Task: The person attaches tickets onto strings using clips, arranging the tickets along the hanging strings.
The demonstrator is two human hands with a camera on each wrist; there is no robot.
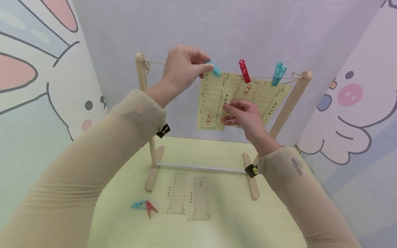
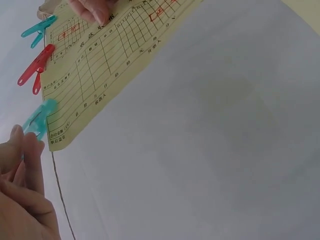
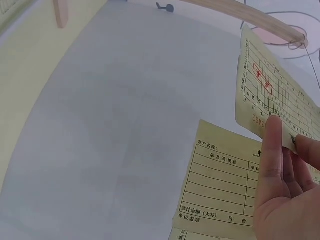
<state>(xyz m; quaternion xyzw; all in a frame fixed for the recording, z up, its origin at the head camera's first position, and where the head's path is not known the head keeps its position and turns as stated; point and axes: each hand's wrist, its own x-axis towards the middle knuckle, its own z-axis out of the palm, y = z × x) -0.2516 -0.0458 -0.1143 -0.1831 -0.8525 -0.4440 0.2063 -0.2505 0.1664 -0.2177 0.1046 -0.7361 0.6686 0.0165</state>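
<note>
My left hand (image 1: 186,67) pinches a light blue clothespin (image 2: 42,117) at the top of the leftmost yellow receipt sheet (image 1: 212,100), by the string. The clothespin's jaws overlap the sheet's edge in the left wrist view. Lower down, my right hand (image 1: 243,115) pinches that sheet's side edge between thumb and fingers; its red stamp shows in the right wrist view. Beside it hang further receipt sheets (image 3: 220,175), under a red clothespin (image 1: 244,71) and a teal clothespin (image 1: 278,74). The right hand covers part of these sheets in the head view.
The string (image 1: 155,62) runs between two wooden posts (image 1: 289,106) joined below by a white rod (image 1: 201,168). On the yellow tabletop lie two receipt strips (image 1: 177,193), with a blue clothespin (image 1: 139,204) and a red clothespin (image 1: 150,207) to their left.
</note>
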